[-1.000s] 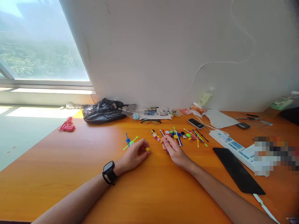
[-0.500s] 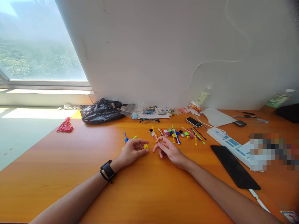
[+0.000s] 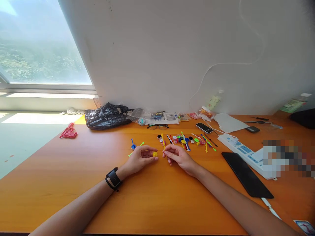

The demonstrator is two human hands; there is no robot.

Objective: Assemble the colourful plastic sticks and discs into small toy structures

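Both hands stand at mid-table, fingertips facing across a narrow gap. Left hand [image 3: 140, 158]: a small yellow round piece [image 3: 155, 154] pinched between thumb and fingers, remaining fingers curled loosely. Right hand [image 3: 180, 158]: thumb and fingers closed on a yellow arrow stick [image 3: 163, 141], near upright, point toward the far edge. The two yellow parts are near each other, not touching. Step in hand, as judged: presenting stick to round piece. Next move would seem to call for turning the stick's lower end toward the round piece and steadying the latter; whether they fit cannot be told. Clearances: most room lies on the table [image 3: 152, 203] between the hands and the near edge, and toward the left edge, where a red plastic piece [image 3: 69, 132] lies. Just beyond the left hand, a blue arrow piece [image 3: 133, 146] and a partly hidden green stick [image 3: 142, 143] limit travel. Toward the far edge lies a coloured heap [image 3: 183, 142]; rightward, a black slab [image 3: 248, 175] and a power strip [image 3: 242, 149].
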